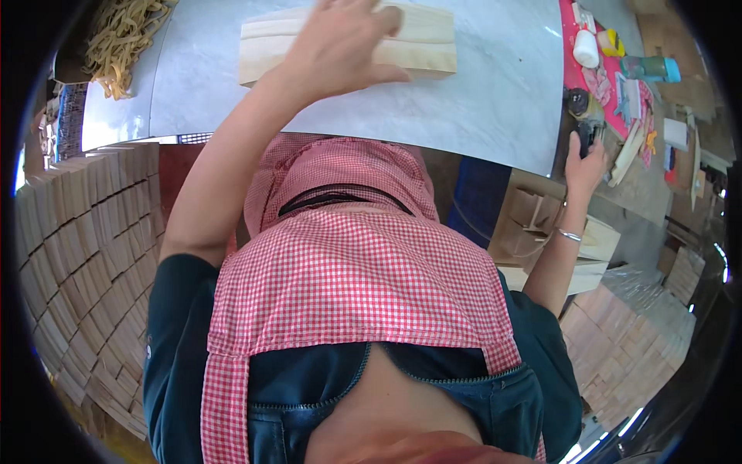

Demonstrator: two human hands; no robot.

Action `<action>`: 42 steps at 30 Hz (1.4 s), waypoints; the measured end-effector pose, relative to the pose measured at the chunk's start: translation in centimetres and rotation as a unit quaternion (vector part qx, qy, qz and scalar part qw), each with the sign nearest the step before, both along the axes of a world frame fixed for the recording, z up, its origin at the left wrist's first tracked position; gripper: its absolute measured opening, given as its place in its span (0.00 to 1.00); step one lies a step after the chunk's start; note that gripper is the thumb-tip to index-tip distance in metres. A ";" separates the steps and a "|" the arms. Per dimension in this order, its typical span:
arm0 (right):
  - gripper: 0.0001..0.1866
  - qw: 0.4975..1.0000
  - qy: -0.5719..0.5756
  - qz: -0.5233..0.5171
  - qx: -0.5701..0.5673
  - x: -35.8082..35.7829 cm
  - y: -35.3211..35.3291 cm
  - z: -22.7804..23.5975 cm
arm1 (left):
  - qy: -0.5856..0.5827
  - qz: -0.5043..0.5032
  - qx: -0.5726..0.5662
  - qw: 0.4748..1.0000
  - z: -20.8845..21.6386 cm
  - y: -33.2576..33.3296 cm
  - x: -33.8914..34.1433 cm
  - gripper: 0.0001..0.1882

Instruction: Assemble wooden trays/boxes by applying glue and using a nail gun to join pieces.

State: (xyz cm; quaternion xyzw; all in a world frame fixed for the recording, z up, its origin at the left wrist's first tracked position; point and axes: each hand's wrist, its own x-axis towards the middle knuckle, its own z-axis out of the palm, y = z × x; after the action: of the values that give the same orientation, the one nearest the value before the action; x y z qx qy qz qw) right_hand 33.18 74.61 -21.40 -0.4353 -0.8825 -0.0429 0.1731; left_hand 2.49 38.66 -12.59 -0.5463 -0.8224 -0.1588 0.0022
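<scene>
My left hand (348,46) is over a pale wooden block (421,39) that lies on the white marbled tabletop (479,108). Its thumb stretches out apart from the fingers, and the fingertips reach toward the upper edge of the view. Whether the hand touches the block, I cannot tell. Off to the right, beyond the tabletop's edge, my right hand (586,166) is wrapped round a black hand-held tool (589,133), whose exact kind is unclear. A thin cable loops below that hand.
Tan rubber bands (124,42) lie in a heap at the far left. Stacked wooden pieces (85,286) rise at my left; more wrapped wood (626,340) stands at the lower right. A white bottle (586,50), yellow tape roll (610,42) and clear bottle (649,69) crowd the right-hand surface.
</scene>
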 end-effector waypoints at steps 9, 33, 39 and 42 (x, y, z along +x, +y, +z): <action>0.32 0.993 -0.094 -0.019 -0.064 0.1 6.4 -2.0 | -0.099 -0.049 -0.040 0.993 -3.9 3.6 -1.2 0.33; 0.11 0.890 0.010 0.130 -0.436 -10.9 -18.0 15.8 | -0.247 -0.017 -0.035 0.968 -4.8 4.1 -0.9 0.25; 0.13 0.892 -0.012 0.117 -0.437 -11.4 -18.5 15.9 | -0.266 -0.020 -0.022 0.963 -5.5 4.3 -0.9 0.24; 0.13 0.895 -0.030 0.102 -0.433 -11.7 -18.6 16.1 | -0.285 -0.032 -0.017 0.958 -5.6 4.3 -1.0 0.25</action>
State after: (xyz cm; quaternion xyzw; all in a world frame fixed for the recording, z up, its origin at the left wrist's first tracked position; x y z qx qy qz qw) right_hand 21.48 56.05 -5.31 -0.3732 -0.8580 0.3486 -0.0558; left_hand 1.51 42.95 -18.19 -0.5043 -0.7737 -0.2940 -0.2463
